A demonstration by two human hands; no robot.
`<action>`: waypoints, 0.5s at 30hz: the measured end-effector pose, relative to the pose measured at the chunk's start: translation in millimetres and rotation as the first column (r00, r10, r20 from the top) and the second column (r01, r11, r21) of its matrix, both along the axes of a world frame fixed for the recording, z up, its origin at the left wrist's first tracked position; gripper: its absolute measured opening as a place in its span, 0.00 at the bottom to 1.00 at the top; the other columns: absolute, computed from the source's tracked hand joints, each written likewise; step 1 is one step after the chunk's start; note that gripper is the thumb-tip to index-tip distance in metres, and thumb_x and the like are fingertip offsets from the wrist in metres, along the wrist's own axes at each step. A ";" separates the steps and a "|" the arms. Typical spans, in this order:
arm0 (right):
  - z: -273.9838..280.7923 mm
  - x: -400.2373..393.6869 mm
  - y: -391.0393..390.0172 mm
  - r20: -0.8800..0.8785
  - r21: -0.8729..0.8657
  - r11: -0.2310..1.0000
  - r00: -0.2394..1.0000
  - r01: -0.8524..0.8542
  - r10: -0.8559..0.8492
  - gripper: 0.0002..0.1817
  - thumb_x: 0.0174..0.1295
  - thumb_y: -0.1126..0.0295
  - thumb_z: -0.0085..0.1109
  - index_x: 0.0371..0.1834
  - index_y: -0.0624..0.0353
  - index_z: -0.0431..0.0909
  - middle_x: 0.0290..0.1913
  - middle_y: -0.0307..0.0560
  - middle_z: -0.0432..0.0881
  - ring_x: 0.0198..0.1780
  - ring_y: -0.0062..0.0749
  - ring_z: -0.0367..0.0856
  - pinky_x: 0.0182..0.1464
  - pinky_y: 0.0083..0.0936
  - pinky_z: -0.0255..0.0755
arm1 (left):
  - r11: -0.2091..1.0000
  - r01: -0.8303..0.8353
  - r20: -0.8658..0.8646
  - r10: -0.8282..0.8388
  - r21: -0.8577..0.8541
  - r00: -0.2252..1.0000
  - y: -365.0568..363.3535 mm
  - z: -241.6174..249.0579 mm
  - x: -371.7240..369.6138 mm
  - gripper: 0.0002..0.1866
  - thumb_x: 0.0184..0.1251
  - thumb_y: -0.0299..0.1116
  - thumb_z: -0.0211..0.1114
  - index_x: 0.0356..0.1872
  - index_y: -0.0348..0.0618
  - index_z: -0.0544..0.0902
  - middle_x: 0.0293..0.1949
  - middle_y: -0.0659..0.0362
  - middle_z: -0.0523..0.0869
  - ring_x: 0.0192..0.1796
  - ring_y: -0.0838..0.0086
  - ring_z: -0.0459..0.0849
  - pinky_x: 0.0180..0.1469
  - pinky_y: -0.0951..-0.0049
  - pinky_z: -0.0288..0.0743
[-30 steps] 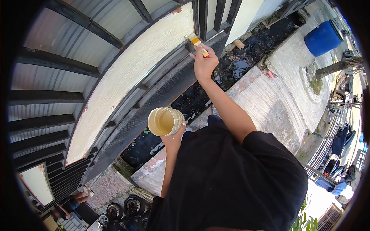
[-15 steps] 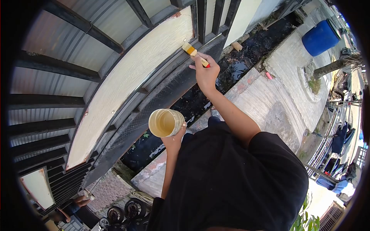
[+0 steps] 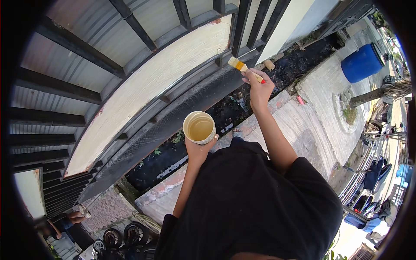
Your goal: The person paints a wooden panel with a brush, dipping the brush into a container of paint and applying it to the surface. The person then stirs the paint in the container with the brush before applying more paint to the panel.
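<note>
A paintbrush (image 3: 242,66) with pale bristles, a yellow band and a red-tipped handle is pinched in my right hand (image 3: 260,89). Its bristles are in the air, apart from the cream panel (image 3: 147,82), which curves along the black metal fence. My left hand (image 3: 198,149) is wrapped round a pale cup (image 3: 199,139) that holds some yellowish liquid. The cup is below and left of the brush, over the dark ditch.
A ditch with dark water (image 3: 162,167) runs between the fence and the concrete walkway (image 3: 299,125). At the upper right lies a blue barrel (image 3: 360,65) near a tree trunk (image 3: 368,97). Motorcycle wheels (image 3: 135,234) and a person (image 3: 65,223) show at lower left.
My right hand has drawn the brush back from the panel's lower edge, to the right. The cup now sits further right in view and more upright. The whole view has shifted slightly.
</note>
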State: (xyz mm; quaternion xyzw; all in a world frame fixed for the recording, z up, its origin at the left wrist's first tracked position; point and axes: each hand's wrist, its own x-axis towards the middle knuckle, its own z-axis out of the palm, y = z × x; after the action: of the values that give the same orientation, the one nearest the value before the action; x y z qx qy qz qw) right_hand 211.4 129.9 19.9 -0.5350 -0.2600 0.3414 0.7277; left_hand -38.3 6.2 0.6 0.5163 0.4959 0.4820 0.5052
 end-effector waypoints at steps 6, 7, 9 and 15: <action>0.1 -3.6 14.8 -0.139 -0.033 0.999 0.990 0.023 -0.028 0.12 0.72 0.80 0.69 0.51 0.82 0.84 0.48 0.61 0.90 0.46 0.39 0.95 0.50 0.29 0.93 | 0.999 0.011 0.001 -0.011 -0.030 1.000 -4.5 -19.9 -4.5 0.39 0.56 0.25 0.87 0.67 0.37 0.74 0.59 0.53 0.88 0.61 0.67 0.88 0.65 0.64 0.81; -2.4 -4.1 21.5 -0.138 -0.032 0.999 0.990 0.018 -0.022 0.12 0.72 0.80 0.69 0.51 0.82 0.84 0.48 0.61 0.90 0.46 0.39 0.95 0.50 0.29 0.93 | 1.000 0.007 -0.015 -0.008 -0.031 1.000 -4.8 -19.9 -4.5 0.40 0.56 0.25 0.88 0.68 0.37 0.73 0.60 0.52 0.88 0.62 0.67 0.88 0.66 0.64 0.81; -9.6 -6.4 35.4 -0.154 0.046 0.992 0.982 0.119 -0.110 0.11 0.71 0.80 0.69 0.47 0.83 0.84 0.46 0.59 0.90 0.44 0.37 0.94 0.50 0.28 0.93 | 0.999 0.000 -0.002 0.000 -0.038 1.000 -7.3 -20.2 -3.7 0.40 0.56 0.26 0.88 0.68 0.37 0.73 0.60 0.52 0.87 0.62 0.66 0.88 0.66 0.63 0.80; -7.4 -17.2 59.0 0.228 0.081 0.983 0.958 0.162 -0.176 0.11 0.71 0.75 0.73 0.44 0.76 0.86 0.40 0.53 0.90 0.42 0.30 0.91 0.46 0.26 0.86 | 0.997 -0.012 -0.008 0.012 -0.075 1.000 -10.4 -26.7 -2.1 0.42 0.55 0.29 0.89 0.68 0.37 0.73 0.60 0.51 0.87 0.63 0.64 0.88 0.68 0.62 0.80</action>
State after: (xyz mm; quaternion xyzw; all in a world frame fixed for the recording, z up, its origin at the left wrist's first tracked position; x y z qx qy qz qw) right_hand 194.2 188.8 12.5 -0.5690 -0.3076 0.2043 0.7348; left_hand -40.5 -4.3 -26.1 0.4958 0.5187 0.4640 0.5195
